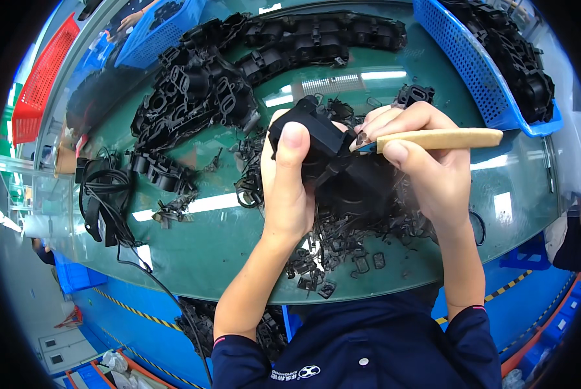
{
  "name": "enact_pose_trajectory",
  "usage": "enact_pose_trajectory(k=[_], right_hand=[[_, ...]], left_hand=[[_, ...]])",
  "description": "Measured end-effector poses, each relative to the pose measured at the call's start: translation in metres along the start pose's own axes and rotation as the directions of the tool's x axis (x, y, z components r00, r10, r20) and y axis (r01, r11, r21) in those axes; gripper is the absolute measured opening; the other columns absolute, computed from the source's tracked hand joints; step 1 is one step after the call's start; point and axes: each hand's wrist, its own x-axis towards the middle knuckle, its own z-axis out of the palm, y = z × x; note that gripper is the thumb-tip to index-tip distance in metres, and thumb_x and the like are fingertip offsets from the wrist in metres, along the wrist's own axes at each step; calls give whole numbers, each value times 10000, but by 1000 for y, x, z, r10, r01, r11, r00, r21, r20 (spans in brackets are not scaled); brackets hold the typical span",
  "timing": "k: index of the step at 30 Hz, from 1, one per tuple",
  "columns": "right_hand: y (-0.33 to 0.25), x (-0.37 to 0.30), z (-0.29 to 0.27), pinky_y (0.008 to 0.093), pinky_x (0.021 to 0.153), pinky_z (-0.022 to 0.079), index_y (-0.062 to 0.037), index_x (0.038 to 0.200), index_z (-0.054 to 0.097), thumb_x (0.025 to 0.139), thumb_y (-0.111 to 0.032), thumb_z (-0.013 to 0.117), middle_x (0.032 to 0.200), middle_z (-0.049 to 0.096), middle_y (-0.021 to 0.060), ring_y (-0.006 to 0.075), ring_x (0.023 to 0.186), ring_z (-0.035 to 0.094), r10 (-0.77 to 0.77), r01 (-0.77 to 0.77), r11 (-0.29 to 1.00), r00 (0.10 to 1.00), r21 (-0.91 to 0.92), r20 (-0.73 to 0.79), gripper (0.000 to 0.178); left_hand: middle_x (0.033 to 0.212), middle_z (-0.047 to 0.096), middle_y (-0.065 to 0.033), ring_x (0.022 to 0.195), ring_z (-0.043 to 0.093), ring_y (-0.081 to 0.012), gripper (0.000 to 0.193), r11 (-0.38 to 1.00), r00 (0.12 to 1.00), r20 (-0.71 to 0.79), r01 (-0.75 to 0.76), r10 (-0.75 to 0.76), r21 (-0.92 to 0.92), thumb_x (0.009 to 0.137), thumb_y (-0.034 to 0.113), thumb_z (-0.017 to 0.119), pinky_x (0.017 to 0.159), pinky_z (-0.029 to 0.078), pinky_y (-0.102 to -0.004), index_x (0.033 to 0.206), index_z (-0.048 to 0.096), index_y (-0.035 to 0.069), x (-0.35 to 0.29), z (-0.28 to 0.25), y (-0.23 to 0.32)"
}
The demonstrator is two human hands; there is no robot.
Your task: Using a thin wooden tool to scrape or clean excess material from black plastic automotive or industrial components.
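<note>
Navy shirt collar (362, 353) at the lower edge, both bare forearms rising from it.

Left hand (287, 188): closed around a black plastic part (329, 162), thumb pressed upright on its face, held just above the counter (206, 246).

Right hand (426, 162): clenched on a knife with a pale wooden handle (439, 138); its short blade meets the part's upper edge, right beside the left thumb.

Below the hands: heap of black trimmings (342, 246), some close to the counter's near edge.

Beyond the hands: row of similar black parts (238, 71); blue basket (478, 71) up and to the right; black cable (108, 194) well to the left.

Risks, judged:
- Blade slipping off hard plastic would likely run toward the left thumb, which sits in its line.
- Too deep a cut may gouge the part.
- Trimmings may slide off the near edge.
</note>
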Motion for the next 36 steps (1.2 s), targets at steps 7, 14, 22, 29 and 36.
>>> enact_pose_trajectory(k=[7,14,22,29,36], right_hand=[[-6,1,-5,472,926,436,3,875,506,828,-153,558,881,574,141,257,924,541,97,-80,987,988,139,-123,171],[-5,2,-6,278,748,472,34,902,550,837,-68,561,813,605,113,139,764,579,19,-30,994,995,-107,-103,121],[-3,0,0,244,738,491,47,915,587,820,8,580,875,639,133,143,790,615,-119,94,982,981,-163,-152,103],[-1,-2,4,290,780,482,34,837,621,743,21,631,866,647,114,176,808,622,-230,218,874,973,-435,24,95],[1,-4,11,295,732,495,36,813,620,703,39,640,780,649,124,225,828,641,-220,190,907,975,-375,-38,112]], left_hand=[[838,605,-104,719,581,-132,465,992,996,23,-84,83,95,823,418,621,678,491,-264,983,458,12,4,-11,5],[844,597,-133,756,577,-166,586,949,968,89,-247,233,194,800,538,556,683,485,-273,1053,428,26,7,-7,9],[852,580,-176,788,569,-207,791,970,974,160,-186,160,160,837,691,310,679,467,-288,1197,434,-2,6,-9,15],[862,612,-116,758,588,-140,558,983,988,157,-34,5,181,875,475,499,698,485,-265,1152,443,-7,7,-9,27],[871,610,-97,785,584,-124,488,979,987,151,17,-48,203,845,388,562,702,480,-242,1129,453,6,7,-13,32]])
